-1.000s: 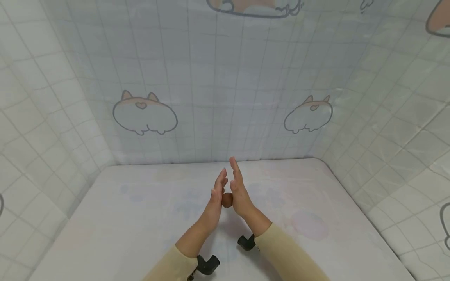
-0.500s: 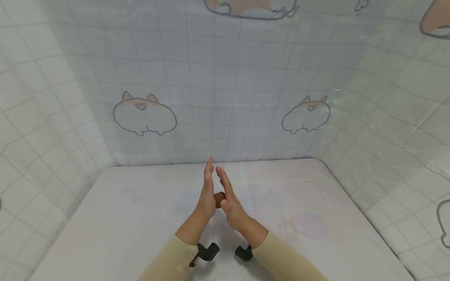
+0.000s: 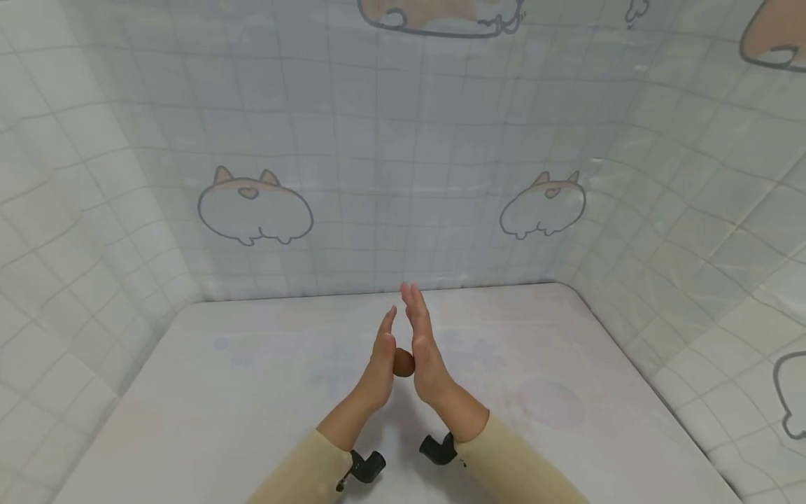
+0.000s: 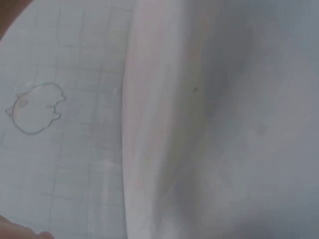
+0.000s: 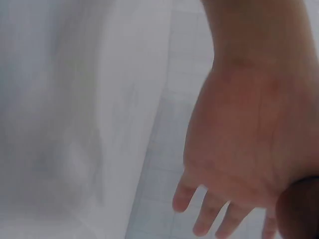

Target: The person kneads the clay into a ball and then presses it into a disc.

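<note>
A small round brown ball [image 3: 404, 362] sits between my two palms in the head view, above the white table. My left hand [image 3: 380, 367] presses on its left side, fingers straight and pointing forward. From the other side, my right hand [image 3: 431, 360] touches it, fingers also straight and reaching farther forward than the left ones. An open palm with straight, spread fingers [image 5: 184, 198] shows in the right wrist view, the ball dark at the lower right edge. In the left wrist view, only bits of skin show at the left corners.
The white, faintly patterned table [image 3: 252, 406] lies below. A gridded sheet [image 3: 378, 175] with cartoon dogs stands behind it and along both sides. Black wrist devices [image 3: 437, 450] jut inward near the sleeve cuffs.
My hands have slid past each other: the left went forward as the right drew back, then this reversed. The ball shifted left, then back right, staying between the palms.
</note>
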The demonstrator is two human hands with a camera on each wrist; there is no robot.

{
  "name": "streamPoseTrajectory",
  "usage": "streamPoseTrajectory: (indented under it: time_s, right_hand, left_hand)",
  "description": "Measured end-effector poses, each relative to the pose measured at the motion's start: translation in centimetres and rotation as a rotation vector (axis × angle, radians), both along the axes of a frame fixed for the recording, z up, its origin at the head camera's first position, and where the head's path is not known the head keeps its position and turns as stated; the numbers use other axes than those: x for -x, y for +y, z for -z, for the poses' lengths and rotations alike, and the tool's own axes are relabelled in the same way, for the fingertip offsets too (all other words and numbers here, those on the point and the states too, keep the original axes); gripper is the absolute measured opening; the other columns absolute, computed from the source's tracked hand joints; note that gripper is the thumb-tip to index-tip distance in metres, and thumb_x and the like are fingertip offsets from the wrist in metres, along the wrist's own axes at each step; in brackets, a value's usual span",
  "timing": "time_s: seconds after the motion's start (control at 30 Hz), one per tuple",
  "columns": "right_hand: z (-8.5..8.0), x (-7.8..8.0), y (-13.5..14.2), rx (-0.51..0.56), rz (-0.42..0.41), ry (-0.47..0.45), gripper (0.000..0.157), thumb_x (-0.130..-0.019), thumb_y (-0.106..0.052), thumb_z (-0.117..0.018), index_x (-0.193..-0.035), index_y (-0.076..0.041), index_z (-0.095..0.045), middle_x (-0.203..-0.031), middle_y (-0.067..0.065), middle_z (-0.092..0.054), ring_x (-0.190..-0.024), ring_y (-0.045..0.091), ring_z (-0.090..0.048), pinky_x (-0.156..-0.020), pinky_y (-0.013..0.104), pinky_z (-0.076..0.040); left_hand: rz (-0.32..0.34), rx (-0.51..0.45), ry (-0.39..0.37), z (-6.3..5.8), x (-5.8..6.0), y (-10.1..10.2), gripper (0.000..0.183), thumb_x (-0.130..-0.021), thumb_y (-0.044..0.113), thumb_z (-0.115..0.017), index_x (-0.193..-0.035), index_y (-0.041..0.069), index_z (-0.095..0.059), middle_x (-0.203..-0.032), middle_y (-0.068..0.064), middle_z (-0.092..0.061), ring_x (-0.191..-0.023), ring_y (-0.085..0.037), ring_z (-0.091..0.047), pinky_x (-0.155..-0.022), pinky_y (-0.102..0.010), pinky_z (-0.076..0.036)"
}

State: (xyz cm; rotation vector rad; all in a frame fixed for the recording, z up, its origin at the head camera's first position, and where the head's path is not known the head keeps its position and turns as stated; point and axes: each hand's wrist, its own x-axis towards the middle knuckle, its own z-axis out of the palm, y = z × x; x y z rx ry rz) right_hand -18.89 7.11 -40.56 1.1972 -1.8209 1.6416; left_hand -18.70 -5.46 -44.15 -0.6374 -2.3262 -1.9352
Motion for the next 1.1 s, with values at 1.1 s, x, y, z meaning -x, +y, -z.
streamPoseTrajectory:
  time_s: [1.1]
  right_hand:
    - [4.3, -0.3, -1.4, -0.121, -0.077, -0.099, 0.082, -0.103, -0.065, -0.009, -0.159, -0.009, 0.01, -0.166, 0.019, -0.002, -0.152, 0.035, -0.006, -0.122, 0.046, -0.009]
  left_hand:
    - [-0.013, -0.205, 0.118, -3.7, -1.2, -1.4, 0.085, -0.096, 0.076, -0.008, -0.162, 0.024, 0.002, -0.167, -0.007, -0.002, -0.152, -0.031, -0.005, -0.11, -0.073, 0.0]
